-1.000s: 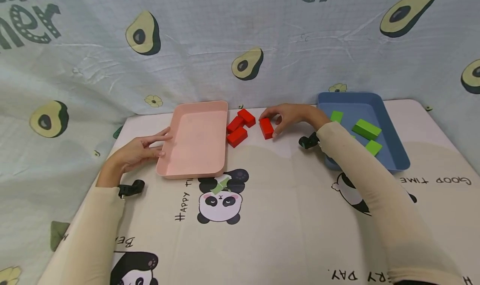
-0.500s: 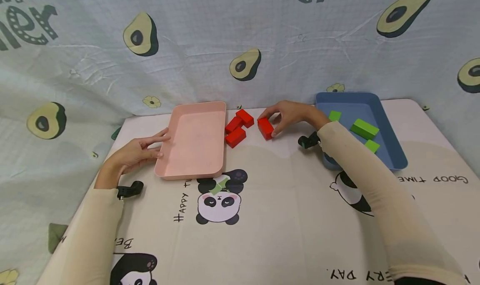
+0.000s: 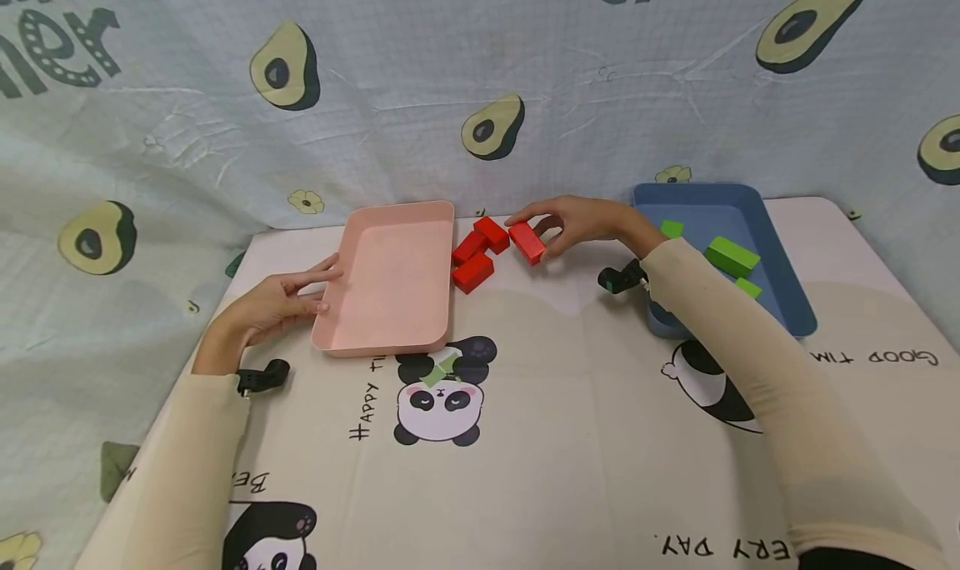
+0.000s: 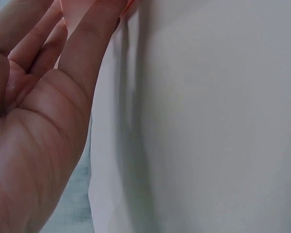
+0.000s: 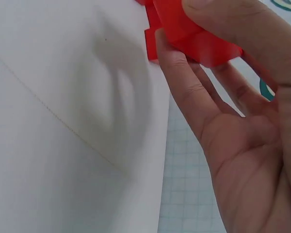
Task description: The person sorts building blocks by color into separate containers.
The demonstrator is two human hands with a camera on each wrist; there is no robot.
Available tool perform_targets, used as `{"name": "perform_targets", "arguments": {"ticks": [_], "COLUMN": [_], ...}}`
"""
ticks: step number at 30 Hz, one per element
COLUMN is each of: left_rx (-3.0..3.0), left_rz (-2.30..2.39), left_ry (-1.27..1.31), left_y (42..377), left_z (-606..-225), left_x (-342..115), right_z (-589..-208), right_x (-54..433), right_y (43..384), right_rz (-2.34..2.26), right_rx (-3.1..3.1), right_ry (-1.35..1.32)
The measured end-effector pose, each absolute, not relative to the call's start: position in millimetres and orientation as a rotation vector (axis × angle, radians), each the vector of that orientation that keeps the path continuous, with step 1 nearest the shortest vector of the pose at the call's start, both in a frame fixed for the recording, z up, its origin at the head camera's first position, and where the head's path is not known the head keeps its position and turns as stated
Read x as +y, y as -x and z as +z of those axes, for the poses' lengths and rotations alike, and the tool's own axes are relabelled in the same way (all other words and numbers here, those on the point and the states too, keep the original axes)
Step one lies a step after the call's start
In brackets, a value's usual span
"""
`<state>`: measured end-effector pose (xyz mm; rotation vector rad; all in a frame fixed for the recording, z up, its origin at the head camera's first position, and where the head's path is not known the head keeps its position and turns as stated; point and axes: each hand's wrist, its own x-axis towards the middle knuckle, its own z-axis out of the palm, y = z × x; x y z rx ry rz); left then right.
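Note:
In the head view, my left hand (image 3: 270,310) rests at the left rim of a pink tray (image 3: 393,278), its fingers fairly straight and reaching over the edge. The left wrist view shows the thumb (image 4: 87,48) meeting the tray's edge, with part of the contact cut off by the frame. My right hand (image 3: 581,222) pinches a red block (image 3: 527,243) between thumb and fingers, tilted. From the right wrist camera, this block (image 5: 203,41) appears lifted off the table. Just left of it, several red blocks (image 3: 473,272) lie clustered against the tray's right side.
On the right stands a blue tray (image 3: 795,303) holding several green blocks (image 3: 731,257), partly covered by the right forearm. A printed cloth with pandas (image 3: 438,412) covers the table. Behind the table hangs an avocado-print sheet (image 3: 390,137).
The right hand has raised its red block off the table and moved it slightly left and back, closer to the red cluster. The left hand and the pink tray stay where they were.

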<state>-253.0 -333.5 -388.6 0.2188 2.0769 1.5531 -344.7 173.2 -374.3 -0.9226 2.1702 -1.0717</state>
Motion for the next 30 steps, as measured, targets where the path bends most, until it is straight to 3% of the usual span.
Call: {"name": "perform_targets", "arguments": {"ticks": [30], "left_rx": [2.163], "left_rz": [1.444], "left_ry": [-0.336], "left_y": [252], "left_z": [-386], "left_x": [-332], "right_z": [-367], "right_x": [150], "right_y": [315], "right_rz": [-1.191], "right_rx": [2.248], "right_ry": [1.065]}}
